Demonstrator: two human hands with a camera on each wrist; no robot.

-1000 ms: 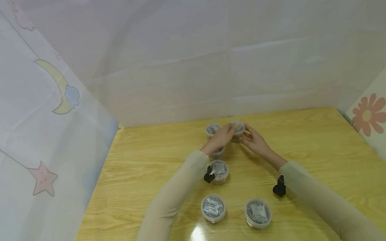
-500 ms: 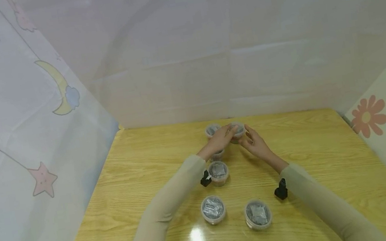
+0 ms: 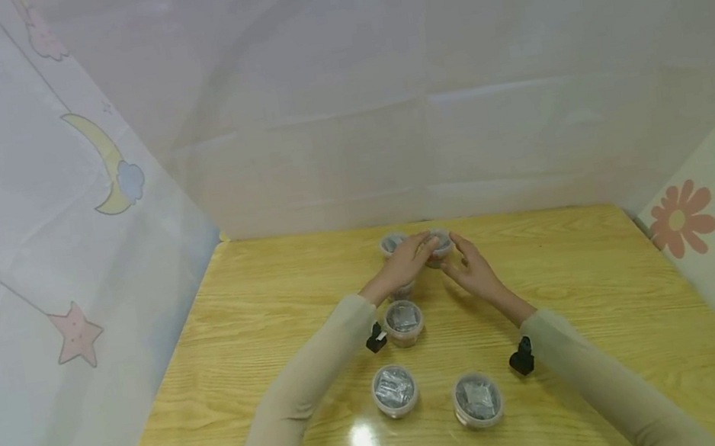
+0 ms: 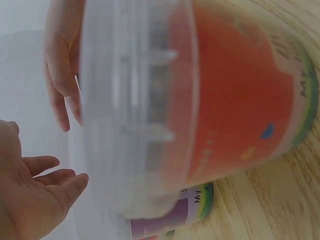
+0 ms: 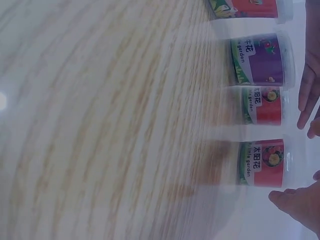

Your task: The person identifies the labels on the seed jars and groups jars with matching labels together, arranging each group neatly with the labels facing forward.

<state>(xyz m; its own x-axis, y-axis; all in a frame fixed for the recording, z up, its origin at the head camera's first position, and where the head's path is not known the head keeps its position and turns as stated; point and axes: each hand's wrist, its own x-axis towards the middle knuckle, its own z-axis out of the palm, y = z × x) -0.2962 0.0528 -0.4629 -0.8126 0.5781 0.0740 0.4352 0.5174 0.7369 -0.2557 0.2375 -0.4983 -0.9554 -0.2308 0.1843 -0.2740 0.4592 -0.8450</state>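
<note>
A small lidded plastic cup (image 3: 442, 247) with a red label stands at the back of the wooden table, between my two hands. My left hand (image 3: 403, 262) reaches over from the left, its extended fingers overlapping the cup's lid in the head view. Beside the cup's right side, my right hand (image 3: 479, 278) has its fingers spread. In the right wrist view, the right thumb (image 5: 287, 197) lies right at the lid edge of this cup (image 5: 262, 162). The left hand (image 4: 35, 190) shows loosely bent fingers in the left wrist view, behind a near cup (image 4: 235, 90) with an orange-red label.
Another red-labelled cup (image 5: 265, 106) and a purple-labelled cup (image 5: 260, 60) stand left of the far cup. Nearer are the orange-red one (image 3: 404, 322) and two more cups (image 3: 394, 391) (image 3: 478, 400). Fabric walls border the table (image 3: 262, 330).
My left wrist has drawn slightly back and to the left, while the fingers stay over the far cup's lid. The right hand has barely moved. The cups keep their arrangement.
</note>
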